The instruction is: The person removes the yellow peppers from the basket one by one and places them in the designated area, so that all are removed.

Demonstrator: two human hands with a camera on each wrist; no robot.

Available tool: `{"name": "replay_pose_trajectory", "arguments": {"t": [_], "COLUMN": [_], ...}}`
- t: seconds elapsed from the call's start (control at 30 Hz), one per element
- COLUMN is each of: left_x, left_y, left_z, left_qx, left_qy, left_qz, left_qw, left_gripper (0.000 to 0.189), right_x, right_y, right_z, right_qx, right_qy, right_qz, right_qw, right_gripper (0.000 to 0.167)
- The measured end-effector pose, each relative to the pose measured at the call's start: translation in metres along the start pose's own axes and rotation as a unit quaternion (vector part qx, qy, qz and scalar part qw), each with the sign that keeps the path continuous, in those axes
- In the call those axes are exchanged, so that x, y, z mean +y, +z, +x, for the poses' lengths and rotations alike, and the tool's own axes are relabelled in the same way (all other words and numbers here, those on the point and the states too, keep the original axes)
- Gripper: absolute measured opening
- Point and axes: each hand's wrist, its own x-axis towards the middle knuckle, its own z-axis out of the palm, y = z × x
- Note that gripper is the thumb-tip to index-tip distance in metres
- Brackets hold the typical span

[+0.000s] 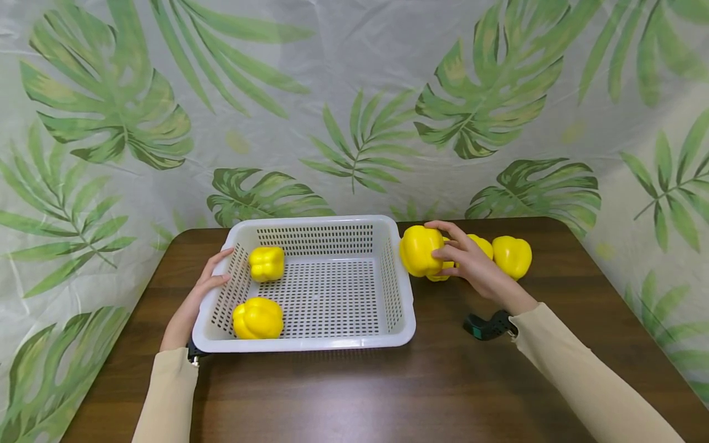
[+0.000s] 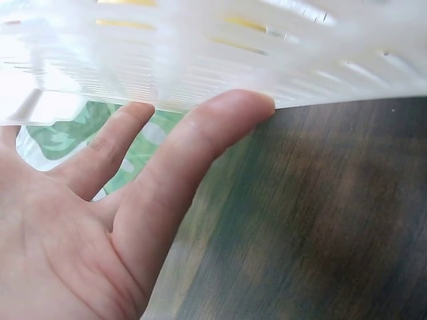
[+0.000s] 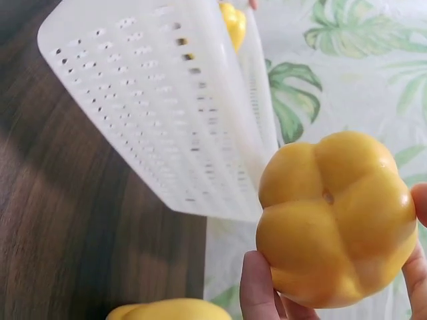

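My right hand (image 1: 465,258) holds a yellow bell pepper (image 1: 420,251) just beside the right rim of a white perforated plastic basket (image 1: 316,343). In the right wrist view, the lobed end of this bell pepper (image 3: 333,213) faces the camera, with fingers on both sides of it. My left hand (image 1: 202,295) touches the basket's left side, its thumb and fingers spread and fairly straight. Inside, along the left, lie two yellow bell peppers, one at the back (image 1: 267,264) and another in front (image 1: 258,319).
More yellow bell peppers sit on the dark wooden table (image 1: 354,394) right of the basket, one of them (image 1: 512,257) farthest right; others are partly hidden behind my right hand. A leaf-patterned cloth (image 1: 360,123) hangs behind the table.
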Motion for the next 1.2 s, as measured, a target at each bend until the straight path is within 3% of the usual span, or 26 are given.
{"name": "replay_pose_trajectory", "arguments": {"t": [0.53,1.2], "left_x": [0.000,-0.001], "left_y": [0.001,0.000], "left_z": [0.002,0.000], "left_qx": [-0.002,0.001], "left_qy": [0.002,0.004], "left_qz": [0.005,0.001], "left_qw": [1.0000,1.0000], "left_gripper": [0.054,0.054], "right_x": [0.011,0.046], "right_y": [-0.014,-0.023], "right_z": [-0.012,-0.030], "right_qx": [0.007,-0.003], "right_qy": [0.004,0.019], "right_qz": [-0.011,-0.004], "right_qw": [0.9999,0.9998], "right_gripper": [0.048,0.047]}}
